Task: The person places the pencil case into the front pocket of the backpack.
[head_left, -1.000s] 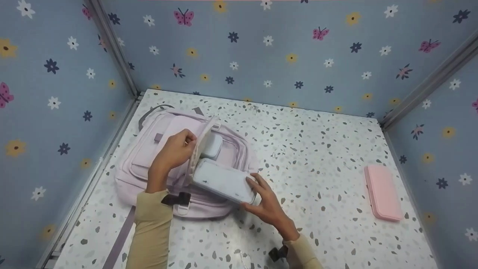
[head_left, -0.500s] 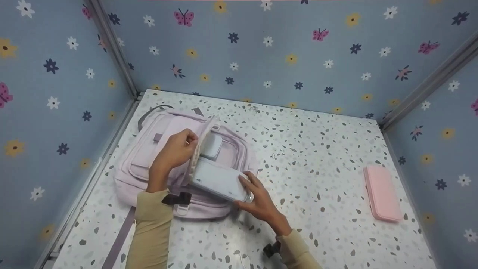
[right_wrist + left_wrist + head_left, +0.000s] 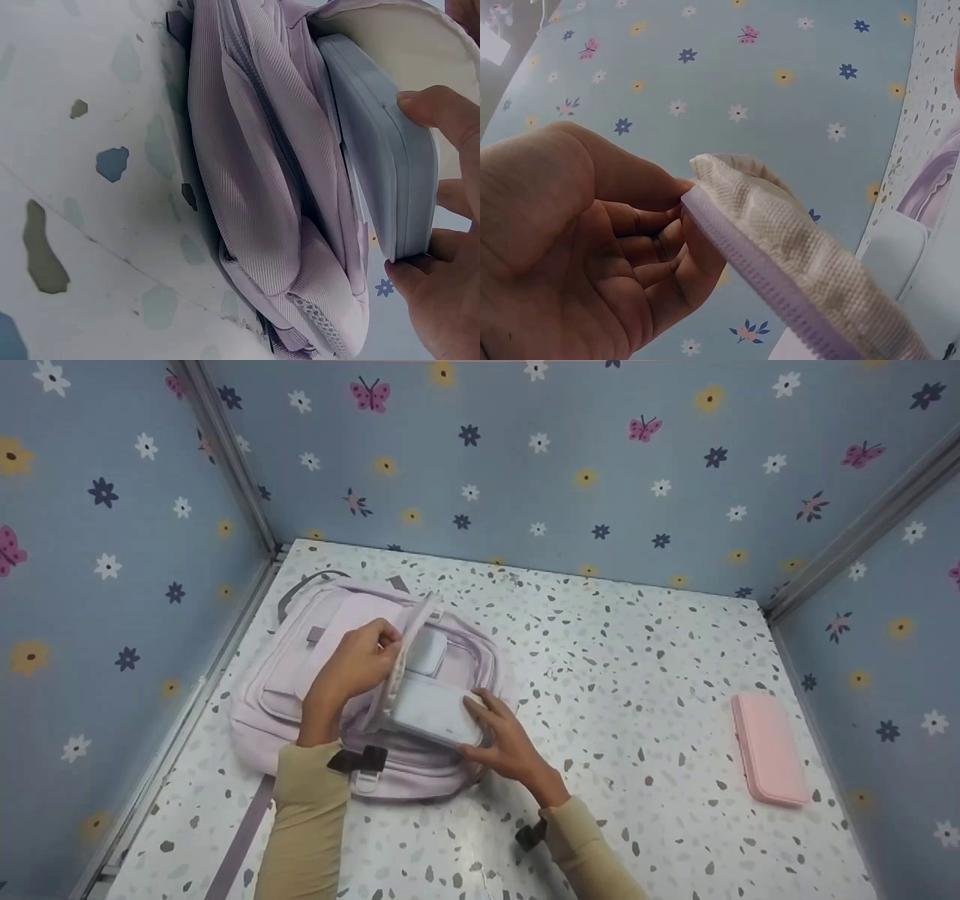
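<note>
A lilac backpack (image 3: 262,679) lies on the table with its front pocket unzipped. My left hand (image 3: 358,656) pinches the edge of the pocket flap (image 3: 780,240) between thumb and fingers and holds it raised; its pale lining shows in the left wrist view. My right hand (image 3: 506,735) grips the outer end of a pale blue-grey rectangular case (image 3: 412,180), thumb on one face and fingers on the other. The case's inner end sits under the flap, inside the pocket, and is hidden. Beside it in the pocket lies a smaller pale box (image 3: 429,652), partly covered by the flap.
A pink rectangular case (image 3: 771,748) lies on the speckled white table (image 3: 637,675) at the right. A strap (image 3: 240,840) trails from the backpack toward the front edge. Blue flower-printed panels (image 3: 525,472) stand at the back and both sides.
My right hand has moved left and slightly away from me, sliding the pale case farther under the flap. The left hand has stayed almost in place, still holding the flap up.
</note>
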Motion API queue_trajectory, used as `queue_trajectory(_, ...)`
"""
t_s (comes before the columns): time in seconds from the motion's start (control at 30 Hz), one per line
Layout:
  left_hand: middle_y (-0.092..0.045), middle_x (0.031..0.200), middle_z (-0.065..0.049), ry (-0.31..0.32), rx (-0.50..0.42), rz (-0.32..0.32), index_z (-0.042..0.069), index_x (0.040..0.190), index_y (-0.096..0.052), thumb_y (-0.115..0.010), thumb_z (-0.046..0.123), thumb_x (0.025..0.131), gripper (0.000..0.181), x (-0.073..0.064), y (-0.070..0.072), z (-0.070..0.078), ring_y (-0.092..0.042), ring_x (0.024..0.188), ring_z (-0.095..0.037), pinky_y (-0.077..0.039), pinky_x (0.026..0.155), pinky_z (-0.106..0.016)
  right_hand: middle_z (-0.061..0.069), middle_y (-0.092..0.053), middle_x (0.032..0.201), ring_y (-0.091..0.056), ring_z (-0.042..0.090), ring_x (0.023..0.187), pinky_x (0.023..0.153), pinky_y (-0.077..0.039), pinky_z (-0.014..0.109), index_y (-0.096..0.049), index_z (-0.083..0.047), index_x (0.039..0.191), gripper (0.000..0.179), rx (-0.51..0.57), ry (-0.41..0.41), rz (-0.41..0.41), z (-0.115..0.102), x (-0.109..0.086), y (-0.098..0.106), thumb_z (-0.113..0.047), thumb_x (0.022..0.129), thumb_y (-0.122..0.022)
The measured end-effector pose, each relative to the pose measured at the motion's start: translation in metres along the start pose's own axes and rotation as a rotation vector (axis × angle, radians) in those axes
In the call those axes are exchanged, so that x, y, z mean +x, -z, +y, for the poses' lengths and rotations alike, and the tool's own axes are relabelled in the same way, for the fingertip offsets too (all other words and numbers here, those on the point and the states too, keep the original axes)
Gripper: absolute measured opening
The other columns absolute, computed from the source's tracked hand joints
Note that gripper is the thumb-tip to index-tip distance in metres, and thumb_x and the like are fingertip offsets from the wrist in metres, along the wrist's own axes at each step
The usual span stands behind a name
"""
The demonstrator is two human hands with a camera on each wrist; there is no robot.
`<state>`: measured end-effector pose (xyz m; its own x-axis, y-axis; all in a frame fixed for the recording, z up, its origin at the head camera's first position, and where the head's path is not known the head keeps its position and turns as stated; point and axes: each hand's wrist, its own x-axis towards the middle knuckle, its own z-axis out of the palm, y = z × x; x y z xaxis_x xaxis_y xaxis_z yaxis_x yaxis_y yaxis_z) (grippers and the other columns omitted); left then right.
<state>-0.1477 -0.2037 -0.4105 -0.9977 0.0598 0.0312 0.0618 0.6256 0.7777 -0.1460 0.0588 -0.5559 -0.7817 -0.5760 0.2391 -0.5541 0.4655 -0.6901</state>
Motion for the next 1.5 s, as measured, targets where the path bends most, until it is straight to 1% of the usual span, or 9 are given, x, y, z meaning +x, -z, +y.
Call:
queue_trajectory(0.13,-0.061,0.094,-0.015,0.000,0.000,0.000,-0.002,0.103,-0.057,-0.047,0.011,0.095,0.018,0.000,-0.001,0.001,-0.056,0.086,-0.026,-0.044,0.073,-0.035,0.019,-0.036,0.150,-0.030,0.033,0.141,0.112,-0.029,0.048,-0.045,-0.006,0.141,0.077,0.010,-0.006,-0.028,-0.002,0.011,-0.004,-0.037,0.078,-0.075)
queue_trajectory(0.33,-0.063,0.096,-0.016,-0.002,0.003,0.003,-0.002,0.102,-0.057,-0.048,0.010,0.094,0.017,0.001,-0.002,0.002,-0.058,0.089,-0.027,-0.046,0.077,-0.038,0.018,-0.040,0.147,-0.034,0.032,0.138,0.112,-0.029,0.045,-0.047,-0.004,0.140,0.077,-0.023,0.037,-0.026,-0.006,0.027,-0.012,-0.037,0.077,-0.076)
queue_trajectory(0.5,-0.062,0.096,-0.016,0.007,0.002,0.001,-0.001,0.102,-0.057,-0.048,0.010,0.095,0.016,0.000,-0.002,0.001,-0.057,0.089,-0.027,-0.046,0.077,-0.038,0.018,-0.039,0.147,-0.035,0.032,0.138,0.112,-0.029,0.044,-0.046,-0.004,0.140,0.077,-0.041,0.059,-0.035,-0.009,0.039,-0.018,-0.038,0.077,-0.076)
queue_trajectory(0.73,-0.062,0.098,-0.015,0.021,0.001,-0.005,0.001,0.102,-0.057,-0.047,0.012,0.096,0.016,-0.001,-0.002,0.001,-0.057,0.091,-0.027,-0.046,0.078,-0.039,0.018,-0.038,0.148,-0.035,0.030,0.138,0.112,-0.030,0.041,-0.045,-0.005,0.141,0.077,-0.048,0.084,-0.046,-0.014,0.050,-0.026,-0.035,0.077,-0.077)
queue_trajectory(0.9,-0.062,0.097,-0.015,0.016,-0.002,0.000,0.000,0.102,-0.057,-0.048,0.011,0.094,0.016,-0.001,-0.002,0.001,-0.057,0.091,-0.027,-0.046,0.080,-0.041,0.016,-0.037,0.149,-0.035,0.030,0.138,0.113,-0.028,0.041,-0.044,-0.005,0.142,0.078,-0.087,0.095,-0.051,-0.017,0.056,-0.030,-0.036,0.077,-0.077)
queue_trajectory(1.03,-0.063,0.098,-0.015,0.022,-0.004,-0.003,0.000,0.102,-0.057,-0.048,0.011,0.094,0.016,-0.001,-0.002,0.001,-0.057,0.092,-0.027,-0.046,0.082,-0.041,0.016,-0.036,0.150,-0.035,0.029,0.138,0.114,-0.027,0.040,-0.043,-0.006,0.142,0.079,-0.112,0.110,-0.059,-0.018,0.059,-0.032,-0.038,0.078,-0.076)
queue_trajectory(1.3,-0.062,0.098,-0.015,0.029,-0.006,-0.009,0.000,0.104,-0.057,-0.048,0.011,0.095,0.017,0.000,-0.002,-0.002,-0.057,0.091,-0.027,-0.046,0.081,-0.040,0.018,-0.034,0.150,-0.035,0.030,0.138,0.113,-0.028,0.041,-0.043,-0.006,0.142,0.079,-0.104,0.115,-0.051,-0.018,0.057,-0.033,-0.038,0.079,-0.076)
queue_trajectory(1.5,-0.061,0.095,-0.015,0.021,0.001,-0.002,-0.001,0.103,-0.057,-0.047,0.011,0.096,0.018,0.000,-0.002,-0.003,-0.056,0.089,-0.026,-0.045,0.078,-0.038,0.019,-0.034,0.150,-0.036,0.032,0.137,0.112,-0.031,0.042,-0.041,-0.006,0.144,0.081,-0.137,0.085,-0.020,-0.020,0.051,-0.034,-0.042,0.079,-0.075)
